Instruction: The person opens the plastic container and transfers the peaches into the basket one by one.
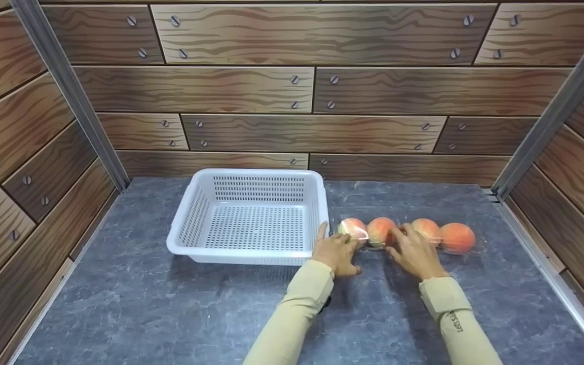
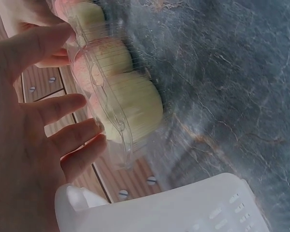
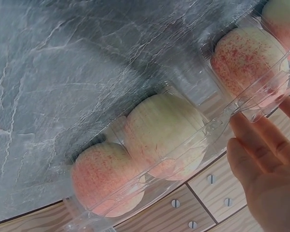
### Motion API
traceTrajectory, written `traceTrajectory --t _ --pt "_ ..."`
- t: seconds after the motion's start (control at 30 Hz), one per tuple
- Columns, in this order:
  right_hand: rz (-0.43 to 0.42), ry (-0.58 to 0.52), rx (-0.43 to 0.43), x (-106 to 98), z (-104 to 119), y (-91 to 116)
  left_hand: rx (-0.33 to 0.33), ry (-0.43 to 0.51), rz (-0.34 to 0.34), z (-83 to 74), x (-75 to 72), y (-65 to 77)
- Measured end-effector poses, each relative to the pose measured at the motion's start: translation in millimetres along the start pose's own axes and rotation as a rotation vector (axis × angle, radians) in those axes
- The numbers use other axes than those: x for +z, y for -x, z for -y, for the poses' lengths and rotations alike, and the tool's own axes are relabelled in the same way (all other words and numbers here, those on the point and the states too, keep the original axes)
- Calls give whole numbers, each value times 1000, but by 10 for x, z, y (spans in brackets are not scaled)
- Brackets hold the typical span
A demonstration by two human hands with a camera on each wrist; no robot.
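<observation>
Several red-and-yellow peaches [image 1: 381,230] lie in a row inside clear plastic clamshell packaging [image 3: 216,124], right of the white basket. A gap divides the row into pairs; whether this is one pack or two I cannot tell. At the left end is my left hand [image 1: 336,256], fingers spread and fingertips at the pack's near edge; in the left wrist view its thumb stands apart from them. My right hand [image 1: 416,253] reaches over the middle of the row. Its fairly straight fingers [image 3: 253,140] touch the plastic rim in the right wrist view, where its thumb is hardly seen.
The white perforated plastic basket [image 1: 256,174] stands left of the packaging, its right side close by my left hand. Both rest on a dark grey marbled table [image 1: 170,314]. Wood-patterned walls [image 1: 251,91] with metal corner posts [image 1: 71,96] enclose the back and sides.
</observation>
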State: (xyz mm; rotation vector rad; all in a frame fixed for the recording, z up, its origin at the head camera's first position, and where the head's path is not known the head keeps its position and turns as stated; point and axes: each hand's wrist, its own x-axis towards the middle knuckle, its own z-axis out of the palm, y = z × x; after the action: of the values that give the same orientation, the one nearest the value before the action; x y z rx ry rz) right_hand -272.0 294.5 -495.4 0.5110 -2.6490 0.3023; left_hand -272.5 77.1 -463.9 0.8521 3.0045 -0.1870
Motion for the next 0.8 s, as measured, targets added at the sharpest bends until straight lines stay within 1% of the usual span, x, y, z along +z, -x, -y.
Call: traceTrajectory --t 0.1,0.2,0.27,0.33,0.37,0.43,0.53,0.6,0.67,0.73,0.8 --pt "5 9 8 0 6 5 -7 13 -28 -27 -26 0" --pt "-7 23 8 23 16 10 -23 21 -106 -76 -23 -14" --pt "-28 38 3 47 27 8 -40 6 -162 -118 0 -43" --pt "-56 63 -15 79 33 4 -60 -38 -226 -164 42 -84" --pt "-76 80 -30 95 39 2 -67 -75 -257 -190 65 -102" --pt "-120 119 -65 126 50 -3 -82 -152 -291 -243 114 -142" --pt "-174 174 -131 172 59 -14 -106 -249 -308 -303 169 -185" --pt "-196 196 -160 192 60 -18 -117 -274 -290 -327 185 -205" --pt "-219 205 -177 206 48 -15 -115 -290 -298 -337 198 -221" --pt "-249 212 -180 215 31 -8 -102 -299 -333 -341 214 -234" --pt "-276 218 -182 225 13 -4 -93 -305 -386 -331 236 -245"
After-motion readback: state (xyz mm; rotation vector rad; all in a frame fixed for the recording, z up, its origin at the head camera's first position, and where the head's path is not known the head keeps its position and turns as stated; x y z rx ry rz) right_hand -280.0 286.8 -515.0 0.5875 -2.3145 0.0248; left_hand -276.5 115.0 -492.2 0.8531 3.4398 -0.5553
